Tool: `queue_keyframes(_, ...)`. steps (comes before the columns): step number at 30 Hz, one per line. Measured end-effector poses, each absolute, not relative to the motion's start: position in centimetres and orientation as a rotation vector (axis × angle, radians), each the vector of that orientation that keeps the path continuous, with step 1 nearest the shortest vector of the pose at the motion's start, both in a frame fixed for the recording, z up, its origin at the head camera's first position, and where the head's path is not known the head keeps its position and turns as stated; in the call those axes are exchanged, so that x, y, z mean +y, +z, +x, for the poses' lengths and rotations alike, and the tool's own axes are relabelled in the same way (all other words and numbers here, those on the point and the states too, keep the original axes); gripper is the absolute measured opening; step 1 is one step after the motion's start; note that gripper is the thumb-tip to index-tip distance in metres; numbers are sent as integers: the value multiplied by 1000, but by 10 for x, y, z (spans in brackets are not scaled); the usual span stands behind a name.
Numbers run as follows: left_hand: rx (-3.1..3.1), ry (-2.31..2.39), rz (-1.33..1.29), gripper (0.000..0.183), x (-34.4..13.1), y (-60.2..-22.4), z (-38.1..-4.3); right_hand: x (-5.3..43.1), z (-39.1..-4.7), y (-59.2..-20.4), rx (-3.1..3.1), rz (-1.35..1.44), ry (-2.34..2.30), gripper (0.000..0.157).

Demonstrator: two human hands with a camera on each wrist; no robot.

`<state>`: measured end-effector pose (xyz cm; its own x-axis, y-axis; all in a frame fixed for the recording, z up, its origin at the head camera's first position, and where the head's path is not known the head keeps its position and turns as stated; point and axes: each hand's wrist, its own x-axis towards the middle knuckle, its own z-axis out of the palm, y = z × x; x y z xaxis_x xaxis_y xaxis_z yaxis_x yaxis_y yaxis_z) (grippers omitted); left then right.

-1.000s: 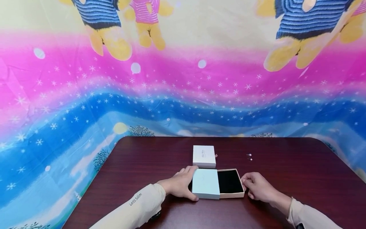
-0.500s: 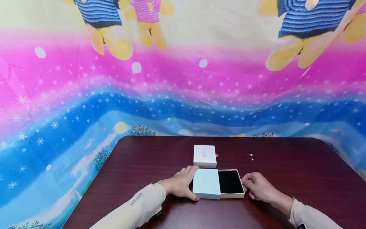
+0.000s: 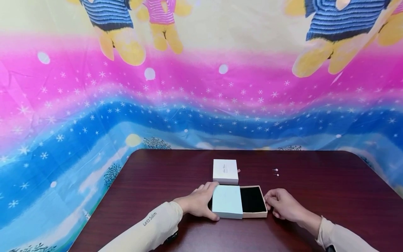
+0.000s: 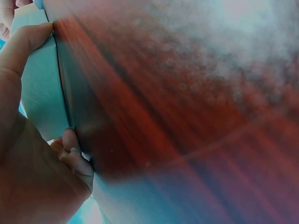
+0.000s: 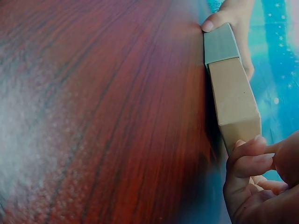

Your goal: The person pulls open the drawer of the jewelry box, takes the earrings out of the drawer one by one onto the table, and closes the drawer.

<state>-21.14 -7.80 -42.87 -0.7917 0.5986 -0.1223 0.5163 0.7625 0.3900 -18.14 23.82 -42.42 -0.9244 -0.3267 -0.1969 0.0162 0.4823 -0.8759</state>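
A pale blue-green box sleeve [image 3: 227, 201] lies near the front of the table. My left hand [image 3: 198, 201] grips its left end, thumb [image 4: 35, 37] at the near corner and fingers towards the far side. Out of the sleeve's right side stands a cardboard drawer [image 5: 233, 91], its inside a black pad [image 3: 253, 200]. My right hand [image 3: 281, 203] is at the drawer's right end, fingers curled, thumb and forefinger pinched together against it. Whatever lies between those fingertips is hidden. Two small pearl-headed earrings [image 3: 276, 170] lie apart on the table, farther back on the right.
A smaller white box [image 3: 225, 171] with printed lettering and a pinkish tab on its right stands right behind the sleeve. The dark red-brown table [image 3: 170, 168] ends at a printed cloth backdrop [image 3: 201, 105].
The drawer has slid very slightly left into the sleeve, and my right hand has shifted left with it. My left hand stays on the sleeve.
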Motion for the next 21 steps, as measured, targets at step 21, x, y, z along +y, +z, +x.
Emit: queue_keyframes(21,2711,489,870,108,-78,-429,-212,236,-181,-423,2369,-266,-1422,21)
